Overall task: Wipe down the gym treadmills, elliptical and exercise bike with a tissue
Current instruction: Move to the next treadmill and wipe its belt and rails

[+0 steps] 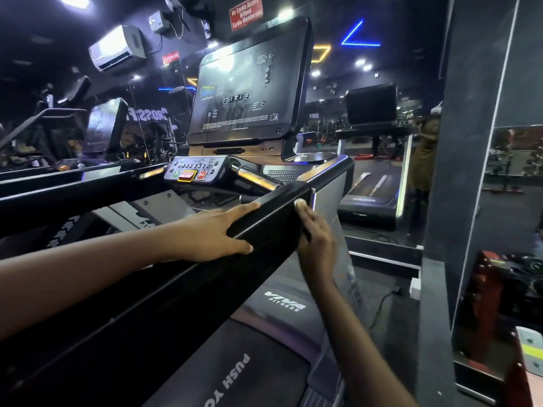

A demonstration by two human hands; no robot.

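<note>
I stand at a black treadmill with a large dark console screen point(249, 83) and a button panel point(194, 170) below it. Its right side rail point(273, 220) runs diagonally across the view. My left hand point(211, 233) rests on the rail's inner side with straight fingers and the thumb laid across the top. My right hand point(317, 242) presses flat against the rail's outer face near its front end. A small bit of white tissue point(300, 203) peeks out at its fingertips; the remainder is hidden under the hand.
The treadmill belt point(249, 362) lies below the rail. Another treadmill point(102, 127) stands to the left. A further treadmill point(370, 107) and a standing person point(426, 154) are at the right. A dark pillar point(470, 142) stands close on the right, with red equipment point(493, 289) beyond.
</note>
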